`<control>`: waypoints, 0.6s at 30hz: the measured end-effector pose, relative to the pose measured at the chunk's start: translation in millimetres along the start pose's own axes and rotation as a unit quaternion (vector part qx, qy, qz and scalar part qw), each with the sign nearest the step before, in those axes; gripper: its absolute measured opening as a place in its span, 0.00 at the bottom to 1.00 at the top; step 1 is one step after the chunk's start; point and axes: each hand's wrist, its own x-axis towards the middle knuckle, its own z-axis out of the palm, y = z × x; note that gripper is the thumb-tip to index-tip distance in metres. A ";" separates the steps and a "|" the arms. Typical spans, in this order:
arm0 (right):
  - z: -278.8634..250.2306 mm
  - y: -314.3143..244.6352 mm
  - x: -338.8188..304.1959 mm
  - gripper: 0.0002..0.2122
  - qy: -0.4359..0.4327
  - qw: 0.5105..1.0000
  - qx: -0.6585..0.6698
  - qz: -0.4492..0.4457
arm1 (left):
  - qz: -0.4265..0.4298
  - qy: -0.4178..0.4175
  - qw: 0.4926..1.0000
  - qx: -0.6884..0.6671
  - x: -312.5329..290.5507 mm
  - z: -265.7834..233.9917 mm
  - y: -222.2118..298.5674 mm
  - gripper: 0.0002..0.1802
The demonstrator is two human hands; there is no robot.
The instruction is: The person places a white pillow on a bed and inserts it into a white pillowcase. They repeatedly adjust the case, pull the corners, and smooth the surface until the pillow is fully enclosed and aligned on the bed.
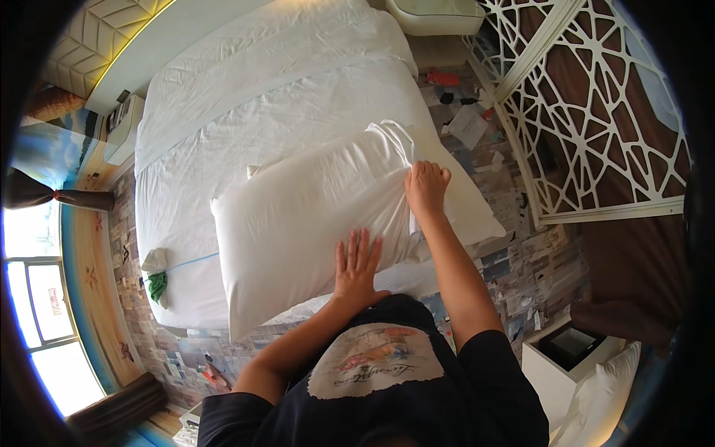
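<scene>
A white pillow [290, 223] in a white pillowcase lies slantwise across the near part of the bed. My left hand [359, 262] rests flat on the pillow's near side with its fingers spread. At the pillow's right end, my right hand [427, 185] is closed in a fist on the pillowcase's open edge [395, 141]. The cloth is stretched into creases toward that fist. Another white pillow [473, 201] sticks out from under the right end, its corner near the bed's edge.
The bed [298, 97] has a white sheet with a thin blue line. A green and white cloth [156, 285] hangs at its left edge. Papers [468, 127] and scraps litter the patterned floor at right, beside a white lattice screen [588, 112]. A white cabinet [540, 372] stands at lower right.
</scene>
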 end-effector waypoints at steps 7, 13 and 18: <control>-51.0 -29.4 -18.8 0.10 0.042 0.990 0.127 -0.040 | -0.036 0.147 0.986 0.072 16.4 52.6 -62.5 0.40; -86.9 -35.0 -115.6 0.14 -0.024 0.993 0.108 -0.037 | 0.006 0.241 0.970 -0.021 19.5 51.6 -73.0 0.28; -62.7 -47.8 -105.3 0.16 -0.027 0.995 0.089 -0.040 | 0.022 0.261 0.965 -0.027 24.1 47.0 -75.6 0.24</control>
